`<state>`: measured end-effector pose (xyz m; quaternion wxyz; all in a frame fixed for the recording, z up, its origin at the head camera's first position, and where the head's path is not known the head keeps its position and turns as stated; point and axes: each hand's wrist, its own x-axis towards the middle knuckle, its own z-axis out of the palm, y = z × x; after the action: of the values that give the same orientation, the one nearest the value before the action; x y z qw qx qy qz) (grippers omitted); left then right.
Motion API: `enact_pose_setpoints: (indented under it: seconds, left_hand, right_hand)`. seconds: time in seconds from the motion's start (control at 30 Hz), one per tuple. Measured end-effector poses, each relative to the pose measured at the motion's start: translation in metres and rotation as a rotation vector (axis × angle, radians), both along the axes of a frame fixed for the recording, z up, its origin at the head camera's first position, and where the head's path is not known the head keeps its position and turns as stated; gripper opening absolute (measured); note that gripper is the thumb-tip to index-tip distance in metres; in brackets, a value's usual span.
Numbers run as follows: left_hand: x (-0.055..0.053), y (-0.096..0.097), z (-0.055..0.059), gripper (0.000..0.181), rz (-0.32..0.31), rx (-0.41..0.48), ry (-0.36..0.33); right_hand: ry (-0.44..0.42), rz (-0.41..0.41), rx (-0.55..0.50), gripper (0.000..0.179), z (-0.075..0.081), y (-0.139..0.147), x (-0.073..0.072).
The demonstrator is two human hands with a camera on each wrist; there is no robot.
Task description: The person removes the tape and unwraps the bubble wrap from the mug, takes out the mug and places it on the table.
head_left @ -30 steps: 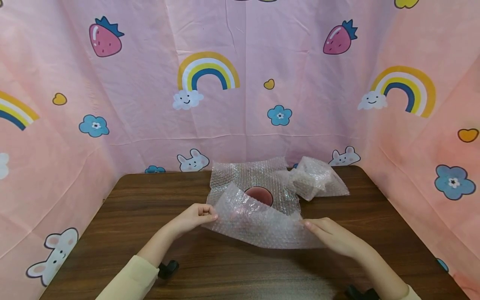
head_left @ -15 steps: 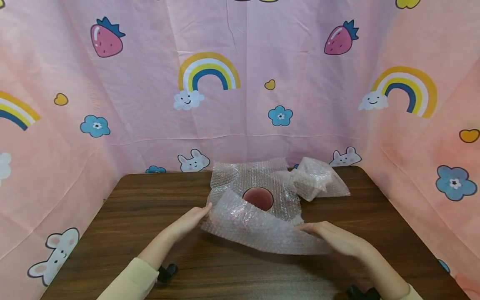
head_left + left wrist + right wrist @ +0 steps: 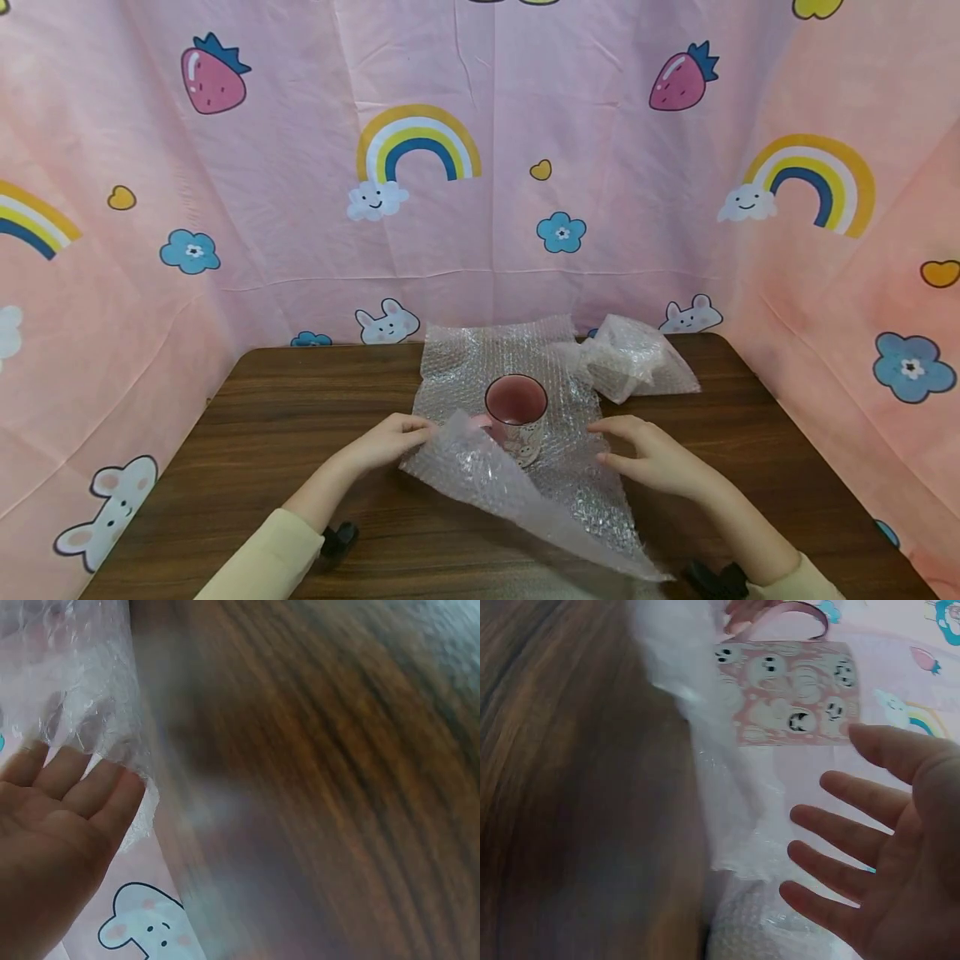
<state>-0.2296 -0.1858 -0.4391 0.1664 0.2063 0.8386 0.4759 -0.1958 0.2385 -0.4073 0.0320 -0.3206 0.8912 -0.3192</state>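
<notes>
A mug [image 3: 516, 400] with a pink inside and pink handle stands upright on a sheet of bubble wrap [image 3: 577, 492]. Its side in the right wrist view bears white ghost faces [image 3: 799, 720]. The sheet's near end is partly folded over the mug's lower left and slants down toward the right. My left hand [image 3: 390, 437] pinches the sheet's left edge; in the left wrist view the wrap overlaps the fingertips [image 3: 112, 776]. My right hand [image 3: 648, 454] is at the right edge, fingers spread apart, thumb away from them, holding nothing.
A crumpled bundle of bubble wrap [image 3: 630, 362] lies at the back right, its contents hidden. The dark wooden table [image 3: 300, 400] meets a pink patterned cloth [image 3: 495, 250] at the back and sides. Dark straps show near both wrists.
The flap's right part has dropped toward me, uncovering the mug's side and handle. My right hand has let go of it and spread its fingers. The left hand shifted slightly at the edge.
</notes>
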Motion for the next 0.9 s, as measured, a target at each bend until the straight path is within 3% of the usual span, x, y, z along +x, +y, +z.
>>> enact_pose_setpoints:
  seconds: [0.3, 0.47, 0.7, 0.9]
  left_hand:
    - [-0.004, 0.002, -0.011, 0.042, -0.049, -0.046, 0.022]
    - [-0.001, 0.003, -0.010, 0.048, -0.075, -0.099, 0.022]
    - [0.004, 0.005, -0.009, 0.064, -0.172, -0.195, 0.036]
    - [0.007, 0.006, -0.010, 0.070, -0.200, -0.240, 0.038]
  right_hand:
    - [-0.116, 0.070, 0.117, 0.060, -0.016, -0.005, -0.009]
    - [-0.148, 0.063, 0.133, 0.066, -0.021, -0.005, -0.012]
    - [-0.176, 0.069, 0.176, 0.078, -0.025, -0.007, -0.013]
    - [-0.203, 0.080, 0.205, 0.083, -0.031, -0.009, -0.014]
